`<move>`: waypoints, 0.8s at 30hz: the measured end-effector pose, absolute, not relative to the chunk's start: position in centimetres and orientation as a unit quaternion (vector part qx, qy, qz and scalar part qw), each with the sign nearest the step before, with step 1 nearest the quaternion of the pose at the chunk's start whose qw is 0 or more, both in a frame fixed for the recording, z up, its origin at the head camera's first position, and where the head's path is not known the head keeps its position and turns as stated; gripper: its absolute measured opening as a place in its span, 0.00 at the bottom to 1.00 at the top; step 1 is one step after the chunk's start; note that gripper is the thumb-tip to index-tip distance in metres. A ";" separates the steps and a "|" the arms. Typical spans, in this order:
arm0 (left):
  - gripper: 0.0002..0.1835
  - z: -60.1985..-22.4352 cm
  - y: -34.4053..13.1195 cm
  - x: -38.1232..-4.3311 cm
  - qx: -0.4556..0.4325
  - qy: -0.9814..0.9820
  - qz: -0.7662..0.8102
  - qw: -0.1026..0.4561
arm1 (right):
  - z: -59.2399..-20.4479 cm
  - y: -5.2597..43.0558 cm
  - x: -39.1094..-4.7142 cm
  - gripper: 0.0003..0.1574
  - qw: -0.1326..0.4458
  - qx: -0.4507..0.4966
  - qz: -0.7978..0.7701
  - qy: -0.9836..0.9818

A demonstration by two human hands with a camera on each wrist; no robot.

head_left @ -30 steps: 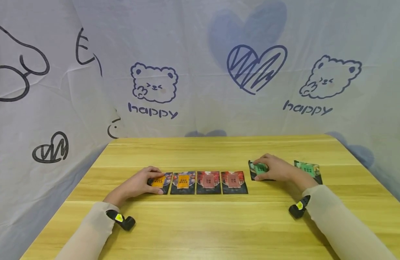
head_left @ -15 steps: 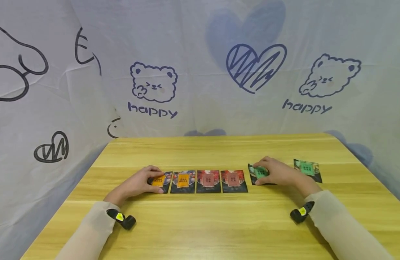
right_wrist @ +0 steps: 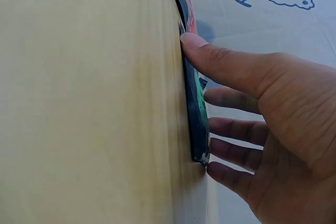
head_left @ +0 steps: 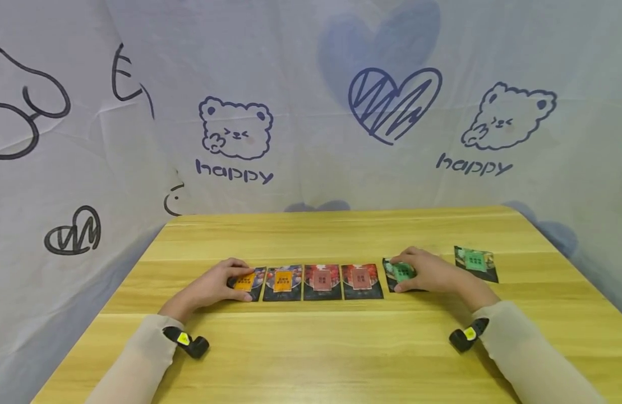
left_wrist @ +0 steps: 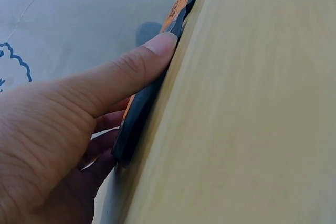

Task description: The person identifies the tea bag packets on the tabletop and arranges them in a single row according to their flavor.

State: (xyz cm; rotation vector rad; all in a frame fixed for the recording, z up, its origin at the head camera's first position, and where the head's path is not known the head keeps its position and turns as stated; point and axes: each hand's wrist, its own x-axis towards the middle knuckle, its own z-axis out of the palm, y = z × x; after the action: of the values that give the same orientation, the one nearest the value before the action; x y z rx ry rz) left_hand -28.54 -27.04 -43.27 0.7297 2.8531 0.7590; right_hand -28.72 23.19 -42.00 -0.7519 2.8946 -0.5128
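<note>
In the head view, my left hand (head_left: pixel 212 287) rests over the leftmost orange-labelled packet (head_left: pixel 244 282), thumb along its near edge and fingers behind. The left wrist view shows that thumb lying on the dark packet (left_wrist: pixel 139 116). My right hand (head_left: pixel 431 272) holds a green-labelled packet (head_left: pixel 402 272), thumb at the near edge, fingers at the far side; its right part is hidden. In the right wrist view, the thumb touches one end of this packet (right_wrist: pixel 195 114). Between the hands lie an orange-labelled packet (head_left: pixel 282 282) and two red-labelled packets (head_left: pixel 322 281), all flat in a row.
Another green-labelled packet (head_left: pixel 475 262) lies askew, right of and farther back than the right hand. Everything is on a light wooden table (head_left: pixel 311 348). A pale cloth (head_left: pixel 300 134) with bear and heart drawings hangs behind it. Each wrist wears a small black camera (head_left: pixel 187 341).
My right hand has slid its green-labelled packet a little left and toward me, nearly level with the row. The left hand stays on its packet. The view has shifted slightly.
</note>
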 end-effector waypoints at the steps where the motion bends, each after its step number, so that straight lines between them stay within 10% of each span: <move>1: 0.43 -43.3 -27.1 -28.5 0.239 0.937 0.250 0.051 | -42.0 23.1 -28.7 0.45 0.055 -0.248 -0.170 0.952; 24: 0.43 -43.0 -26.9 -28.4 0.242 0.935 0.253 0.054 | -41.6 22.9 -27.9 0.45 0.054 -0.258 -0.176 0.948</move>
State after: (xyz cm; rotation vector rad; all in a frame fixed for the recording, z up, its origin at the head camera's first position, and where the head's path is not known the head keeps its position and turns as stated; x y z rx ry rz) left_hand -28.41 -26.86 -43.04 0.7356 2.8415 0.7679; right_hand -27.87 22.88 -41.56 -0.7843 2.8804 -0.5339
